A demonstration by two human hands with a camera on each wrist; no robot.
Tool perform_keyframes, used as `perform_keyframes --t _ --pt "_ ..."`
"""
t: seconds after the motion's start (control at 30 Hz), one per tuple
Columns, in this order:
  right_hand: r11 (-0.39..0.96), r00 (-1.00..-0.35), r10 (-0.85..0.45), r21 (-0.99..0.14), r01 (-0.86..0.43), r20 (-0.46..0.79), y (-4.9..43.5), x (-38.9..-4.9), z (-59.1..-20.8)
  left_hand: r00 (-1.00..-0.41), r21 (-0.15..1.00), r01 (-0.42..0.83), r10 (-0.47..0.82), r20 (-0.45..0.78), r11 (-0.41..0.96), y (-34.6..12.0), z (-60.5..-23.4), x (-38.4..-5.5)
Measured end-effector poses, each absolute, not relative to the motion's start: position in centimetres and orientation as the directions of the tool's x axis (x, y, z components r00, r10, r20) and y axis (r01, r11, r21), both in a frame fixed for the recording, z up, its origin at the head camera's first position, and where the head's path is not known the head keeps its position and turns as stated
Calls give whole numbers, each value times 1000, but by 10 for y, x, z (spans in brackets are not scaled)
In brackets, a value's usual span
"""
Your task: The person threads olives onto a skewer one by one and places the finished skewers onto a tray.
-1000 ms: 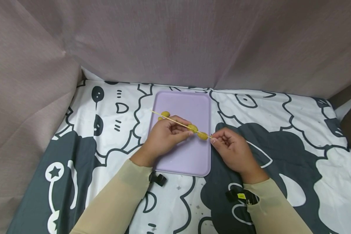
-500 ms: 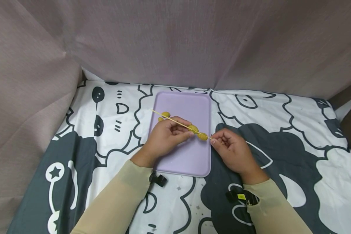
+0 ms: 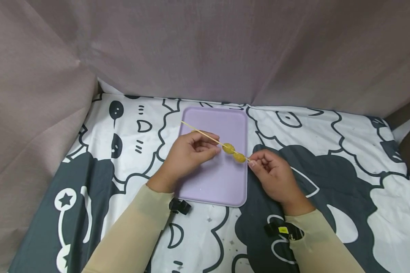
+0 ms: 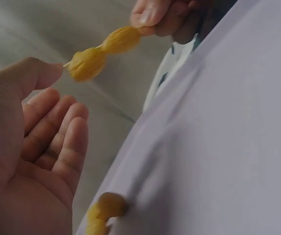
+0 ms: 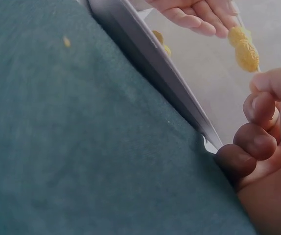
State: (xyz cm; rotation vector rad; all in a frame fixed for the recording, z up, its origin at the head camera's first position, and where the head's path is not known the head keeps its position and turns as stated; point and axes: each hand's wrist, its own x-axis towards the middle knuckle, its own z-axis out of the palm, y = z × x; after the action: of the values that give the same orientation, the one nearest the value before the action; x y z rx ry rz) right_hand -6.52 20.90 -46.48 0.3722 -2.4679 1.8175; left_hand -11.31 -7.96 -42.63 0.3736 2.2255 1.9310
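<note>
My right hand pinches the end of a thin wooden skewer between thumb and fingertips, by the tray's right edge. Two wrinkled yellow oval pieces, like small fruits, are threaded on it close to that hand: an outer piece and an inner piece. From there the bare shaft runs up to the left, overlapping the fingers of my left hand. In the left wrist view, the left hand's thumb is apart from its loosely bent fingers, right beside the inner piece.
A lilac tray lies under the hands on a black-and-white cartoon cloth. More yellow pieces rest on the tray, hidden behind the left hand in the head view. A brownish curtain hangs at the back.
My left hand has let go of the inner yellow piece and drawn back slightly to the left. The skewer's free end has shifted up and right; the right hand keeps its pinch.
</note>
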Motion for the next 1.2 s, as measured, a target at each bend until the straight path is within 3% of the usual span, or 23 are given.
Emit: perform_keyframes --t 0.4,0.63,0.87,1.0,1.2 --pt "243 -974 -133 -947 -211 183 210 -67 -466 -993 928 85 110 48 363 -119 -419 -130" --pt "249 -976 -133 -947 -204 175 210 -67 -466 -979 807 150 202 40 571 -124 -423 -132" --pt "241 -974 -139 -948 -210 180 210 -67 -466 -938 611 297 345 42 734 -122 -427 -131" --pt "233 -972 -146 -948 -216 185 210 -67 -466 -935 529 317 352 37 787 -122 -433 -131" --pt "222 -971 -150 -951 -215 185 210 -67 -466 -932 529 324 362 34 784 -122 -440 -131"
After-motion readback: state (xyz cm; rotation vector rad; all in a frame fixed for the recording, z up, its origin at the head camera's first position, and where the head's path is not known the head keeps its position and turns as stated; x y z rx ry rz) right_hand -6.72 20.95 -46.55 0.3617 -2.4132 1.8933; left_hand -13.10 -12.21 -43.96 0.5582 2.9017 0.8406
